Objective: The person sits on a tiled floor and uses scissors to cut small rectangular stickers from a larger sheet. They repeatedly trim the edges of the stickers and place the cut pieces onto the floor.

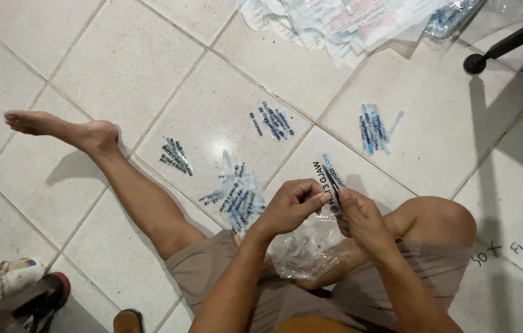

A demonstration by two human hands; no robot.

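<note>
A floor of large pale square ceramic tiles [119, 61] with dark grout lines fills the view, and a person sits on it with one bare leg stretched out to the left and the other knee bent up at the right. At the top edge lies a heap of clear and white printed plastic packaging [341, 21], with a black furniture leg [502, 46] just to its right. Four small piles of clear plastic sleeves with blue and black print lie apart on the tiles: the biggest pile [240, 200] just left of the hands, and smaller ones at [177, 157], [272, 121] and [375, 128]. A crumpled clear plastic bag [304, 250] rests in the lap beneath the wrists.

Between the hands, above the lap, is a narrow clear plastic sleeve with black and blue print [329, 182], held upright and tilted slightly. The left hand [289, 206] comes in from below, fingers curled, thumb and forefinger pinching the sleeve's lower edge. The right hand [360, 216] faces it, its fingertips closed on the same lower end from the other side.
</note>
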